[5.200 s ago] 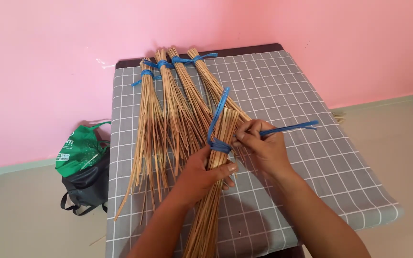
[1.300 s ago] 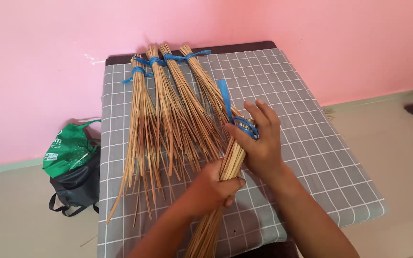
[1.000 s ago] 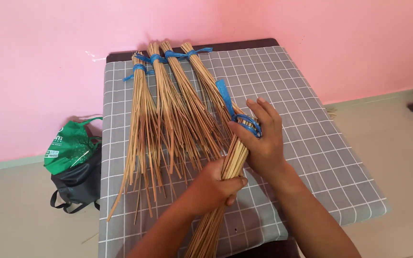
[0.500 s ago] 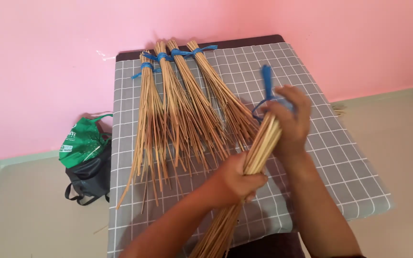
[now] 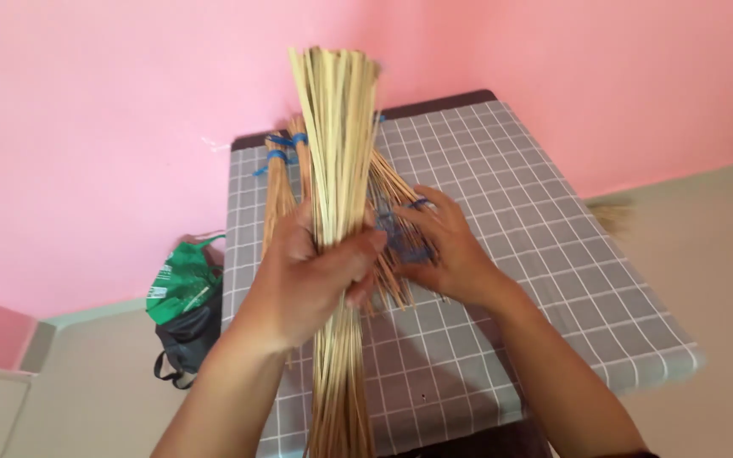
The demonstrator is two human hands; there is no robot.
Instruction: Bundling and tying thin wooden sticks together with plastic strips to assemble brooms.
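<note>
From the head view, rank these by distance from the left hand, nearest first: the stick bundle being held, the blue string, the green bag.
1. Stick bundle: gripped in the left hand, standing upright.
2. Blue string: just to its right, at the right hand.
3. Green bag: farthest, on the floor left of the table.

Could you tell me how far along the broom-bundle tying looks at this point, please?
Done: tied bundles lie on the checked table, blue bands at their tops. In hand: the left hand grips an upright stick bundle with no band visible; the right hand holds the blue strip beside it. Left: binding this bundle.
</note>
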